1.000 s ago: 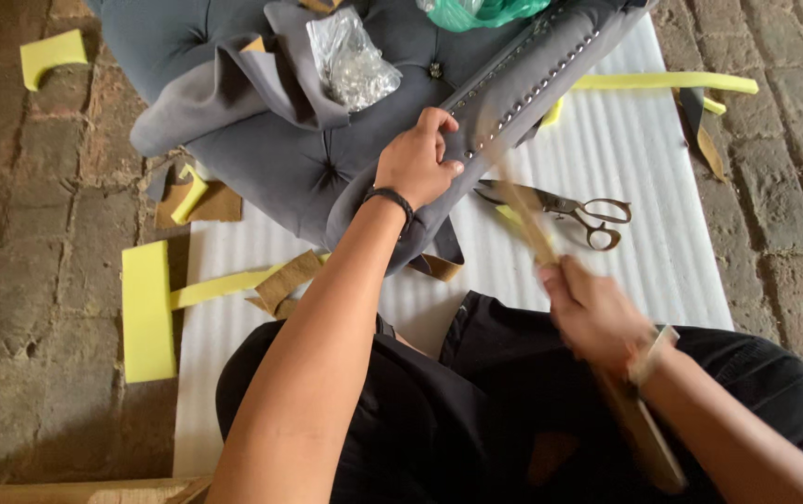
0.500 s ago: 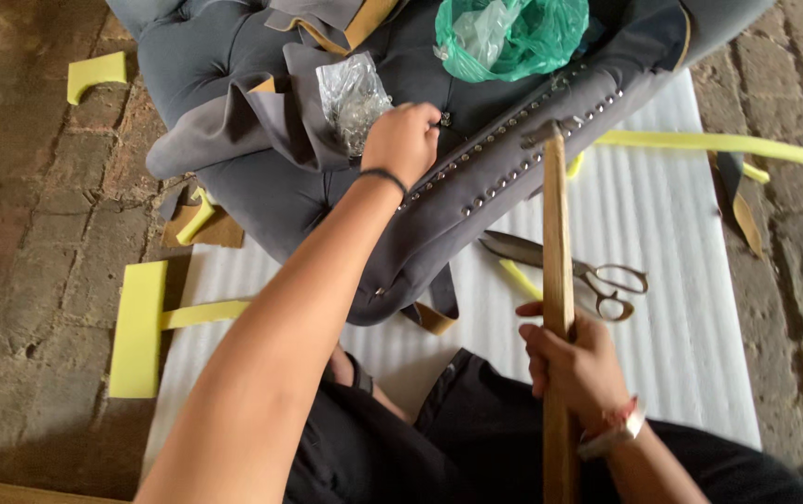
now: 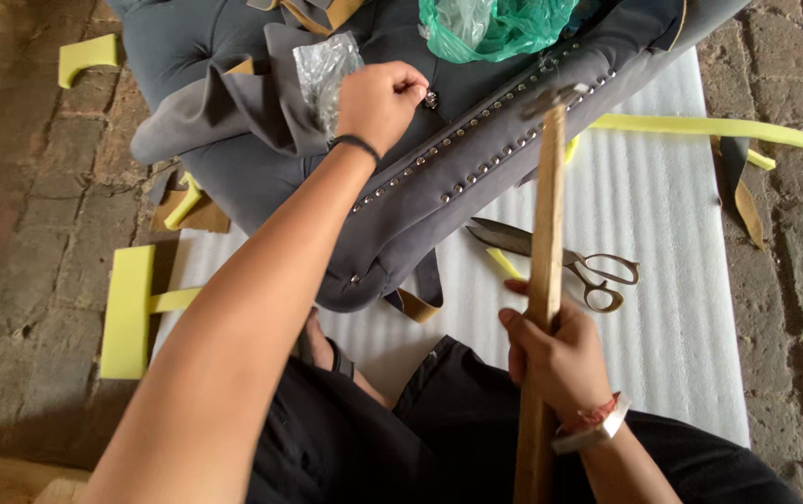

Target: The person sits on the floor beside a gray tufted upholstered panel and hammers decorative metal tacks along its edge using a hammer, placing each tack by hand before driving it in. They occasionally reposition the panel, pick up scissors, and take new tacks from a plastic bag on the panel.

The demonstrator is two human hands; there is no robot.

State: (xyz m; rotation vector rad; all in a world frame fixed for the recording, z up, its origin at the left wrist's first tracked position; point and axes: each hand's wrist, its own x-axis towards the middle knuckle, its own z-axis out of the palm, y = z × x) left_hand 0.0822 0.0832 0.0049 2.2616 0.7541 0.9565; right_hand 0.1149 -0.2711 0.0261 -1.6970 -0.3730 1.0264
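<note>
My left hand [image 3: 380, 100] reaches forward onto a grey tufted upholstered piece [image 3: 233, 121], fingers pinched on a small shiny stud [image 3: 430, 97] beside a row of metal studs [image 3: 476, 149] along its edge. My right hand [image 3: 557, 359] grips the wooden handle of a hammer [image 3: 545, 252], held upright, its metal head near the stud row. A clear plastic bag [image 3: 320, 70] lies just left of my left hand.
Scissors [image 3: 560, 261] lie on the white foam sheet [image 3: 663, 243] to the right of the hammer. A green plastic bag [image 3: 499, 23] sits on the upholstery. Yellow foam offcuts [image 3: 129, 308] and a long strip [image 3: 700, 126] lie around, on a brick floor [image 3: 19, 215].
My left hand has moved forward along the grey piece to the stud near the clear bag. My right hand has swung the hammer from tilted to upright, head toward the stud row.
</note>
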